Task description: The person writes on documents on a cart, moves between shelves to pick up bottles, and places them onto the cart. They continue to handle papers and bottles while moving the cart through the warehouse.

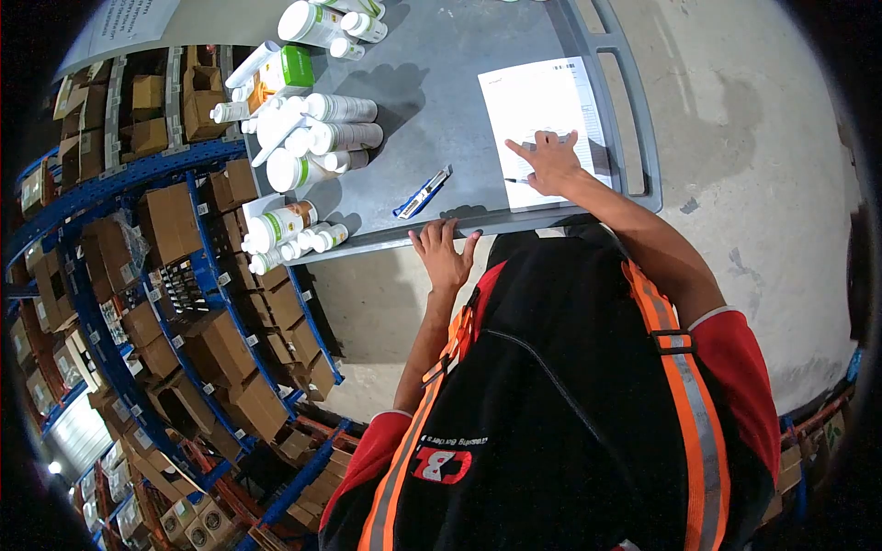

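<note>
My right hand (551, 167) is over a white printed sheet (542, 96) on the grey cart top (441, 101). Its index finger stretches to the left, while the middle fingers are curled. A thin dark pen (516, 180) sticks out beside the thumb; the rest of it is hidden under the hand. At the cart's near edge rests my left hand (444, 257), fingers spread over the rim and holding nothing. Just above those fingertips lies a blue and silver utility knife (424, 192).
White bottles (342, 136) of several sizes stand and lie along the cart's left side, with a green and orange box (292, 70) among them. The cart's handle (634, 110) is on the right. Blue racking (138, 165) with cardboard boxes (172, 223) fills the left.
</note>
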`<state>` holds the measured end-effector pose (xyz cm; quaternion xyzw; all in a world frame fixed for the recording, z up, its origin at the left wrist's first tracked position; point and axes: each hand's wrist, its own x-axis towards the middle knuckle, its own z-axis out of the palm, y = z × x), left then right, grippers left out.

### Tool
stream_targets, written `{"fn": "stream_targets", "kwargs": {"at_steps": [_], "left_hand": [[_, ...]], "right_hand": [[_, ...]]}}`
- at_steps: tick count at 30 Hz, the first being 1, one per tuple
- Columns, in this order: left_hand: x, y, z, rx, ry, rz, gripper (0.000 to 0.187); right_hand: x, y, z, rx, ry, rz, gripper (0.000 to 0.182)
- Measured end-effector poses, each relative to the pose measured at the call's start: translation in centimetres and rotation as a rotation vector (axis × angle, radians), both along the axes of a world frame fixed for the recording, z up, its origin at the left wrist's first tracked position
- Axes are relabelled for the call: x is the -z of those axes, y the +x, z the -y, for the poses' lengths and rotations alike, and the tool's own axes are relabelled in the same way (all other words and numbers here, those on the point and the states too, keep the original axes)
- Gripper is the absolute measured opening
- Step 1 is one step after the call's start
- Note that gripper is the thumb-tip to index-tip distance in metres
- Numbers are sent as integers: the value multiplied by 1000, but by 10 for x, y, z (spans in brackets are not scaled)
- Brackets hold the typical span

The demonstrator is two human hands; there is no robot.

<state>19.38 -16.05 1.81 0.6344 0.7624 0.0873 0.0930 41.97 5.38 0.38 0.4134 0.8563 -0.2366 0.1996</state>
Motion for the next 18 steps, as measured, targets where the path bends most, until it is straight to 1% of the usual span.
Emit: {"fn": "stream_targets", "kwargs": {"at_steps": [18], "left_hand": [[0, -1, -1, 20, 24, -24, 50]], "right_hand": [[1, -2, 3, -19, 63, 7, 90]]}}
